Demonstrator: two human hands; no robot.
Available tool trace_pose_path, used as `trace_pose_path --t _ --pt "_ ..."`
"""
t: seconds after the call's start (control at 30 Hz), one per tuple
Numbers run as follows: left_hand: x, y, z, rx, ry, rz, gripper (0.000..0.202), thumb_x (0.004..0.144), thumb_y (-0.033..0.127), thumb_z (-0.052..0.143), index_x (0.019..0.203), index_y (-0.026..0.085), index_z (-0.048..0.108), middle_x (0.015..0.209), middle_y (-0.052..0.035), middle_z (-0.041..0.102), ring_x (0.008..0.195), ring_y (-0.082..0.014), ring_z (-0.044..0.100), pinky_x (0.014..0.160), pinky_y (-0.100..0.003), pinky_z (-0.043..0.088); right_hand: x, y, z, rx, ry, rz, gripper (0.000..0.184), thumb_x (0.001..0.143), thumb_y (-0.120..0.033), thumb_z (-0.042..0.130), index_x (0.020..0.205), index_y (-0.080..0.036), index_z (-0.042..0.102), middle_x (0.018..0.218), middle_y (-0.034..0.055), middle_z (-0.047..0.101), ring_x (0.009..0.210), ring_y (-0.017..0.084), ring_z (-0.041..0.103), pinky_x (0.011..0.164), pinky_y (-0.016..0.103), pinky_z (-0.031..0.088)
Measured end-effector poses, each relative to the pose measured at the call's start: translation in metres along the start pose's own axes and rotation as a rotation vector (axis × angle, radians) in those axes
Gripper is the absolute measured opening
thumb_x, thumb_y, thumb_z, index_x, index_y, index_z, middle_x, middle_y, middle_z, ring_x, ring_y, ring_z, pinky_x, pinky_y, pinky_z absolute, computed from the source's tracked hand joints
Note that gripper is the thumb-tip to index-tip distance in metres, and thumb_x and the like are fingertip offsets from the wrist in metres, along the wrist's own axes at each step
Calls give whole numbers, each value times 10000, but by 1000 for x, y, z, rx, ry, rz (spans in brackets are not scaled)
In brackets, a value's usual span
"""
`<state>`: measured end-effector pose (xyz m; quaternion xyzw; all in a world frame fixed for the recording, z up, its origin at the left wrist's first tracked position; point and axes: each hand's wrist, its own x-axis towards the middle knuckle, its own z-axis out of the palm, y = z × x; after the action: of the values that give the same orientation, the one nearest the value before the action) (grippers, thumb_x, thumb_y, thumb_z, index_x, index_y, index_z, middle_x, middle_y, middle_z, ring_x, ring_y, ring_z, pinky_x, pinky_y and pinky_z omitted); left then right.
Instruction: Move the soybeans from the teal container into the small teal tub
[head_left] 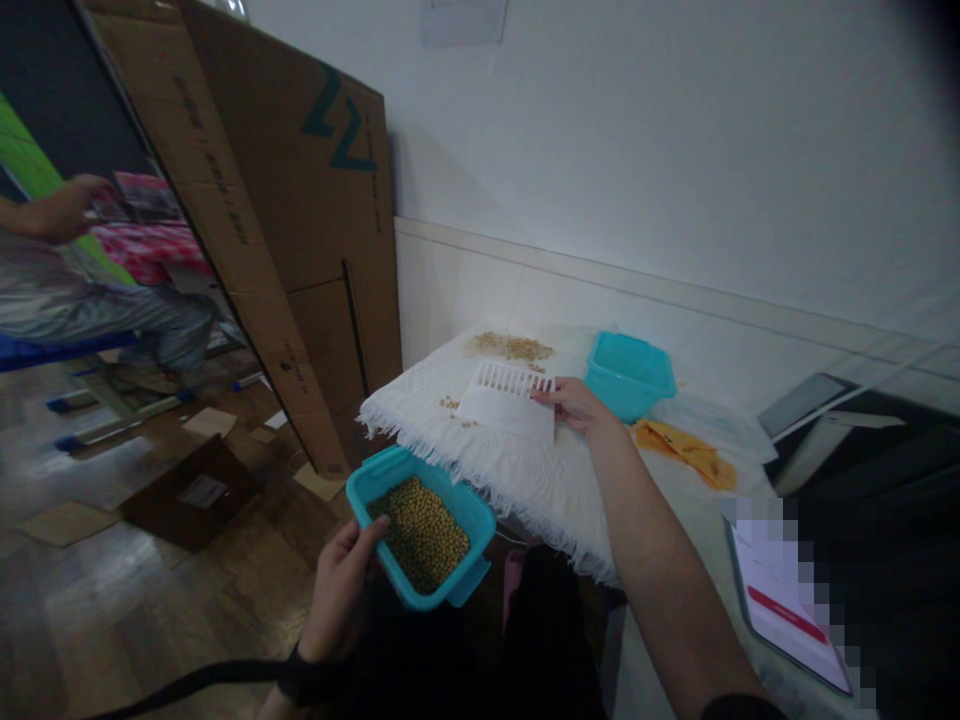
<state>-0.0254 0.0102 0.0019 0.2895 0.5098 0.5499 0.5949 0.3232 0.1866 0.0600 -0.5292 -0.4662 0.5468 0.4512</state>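
My left hand [341,585] grips the near rim of a teal plastic container [420,525] filled with yellowish beans, held just below the front edge of the table. My right hand [574,403] pinches the right edge of a white comb-toothed scraper [508,400] that lies on a white fringed cloth [525,470]. A pile of loose beans [514,347] sits on the cloth beyond the scraper, and a few stray beans [450,403] lie to its left.
A second teal container [628,372] stands behind my right hand, with orange wrapping [686,450] beside it. A tablet [787,600] lies at the right. Large cardboard sheets [300,200] lean on the wall. Another person [67,260] sits at far left.
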Motion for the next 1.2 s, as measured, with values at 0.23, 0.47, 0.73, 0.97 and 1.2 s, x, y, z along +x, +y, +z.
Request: trace_pose_path --t 0.23,0.47,0.73,0.97,1.2 --pt "2 0 -1 -25 5 -1 252 673 345 705 828 149 670 608 13 619 532 -118 543 534 -236 447 -2 -2 13 5 2 -7 349 486 -251 811 794 -139 689 787 68 713 625 167 623 566 278 507" --pt "-2 6 -1 -27 -8 -3 231 694 331 691 852 165 663 659 15 641 554 -120 552 552 -230 441 1 0 21 16 13 -5 335 493 -269 803 782 -153 679 748 48 710 603 161 616 548 272 508" --pt "1 -1 0 -29 -9 20 204 705 347 682 798 169 648 612 36 582 518 -100 491 515 -216 409 -1 2 32 25 -49 -1 378 504 -289 804 831 -146 679 777 65 710 642 195 636 594 329 530" --pt "-2 -1 3 -14 -16 63 186 710 350 675 692 176 608 530 66 483 462 -77 385 451 -200 320 -9 -2 37 16 -164 -30 393 466 -243 819 812 -134 668 837 75 708 713 200 640 666 318 525" --pt "-2 0 4 10 -13 77 212 714 361 666 657 169 597 523 70 464 450 -65 342 447 -196 305 -11 -4 40 -41 -160 -85 573 489 -209 813 1024 -220 609 931 26 690 756 170 636 637 273 520"
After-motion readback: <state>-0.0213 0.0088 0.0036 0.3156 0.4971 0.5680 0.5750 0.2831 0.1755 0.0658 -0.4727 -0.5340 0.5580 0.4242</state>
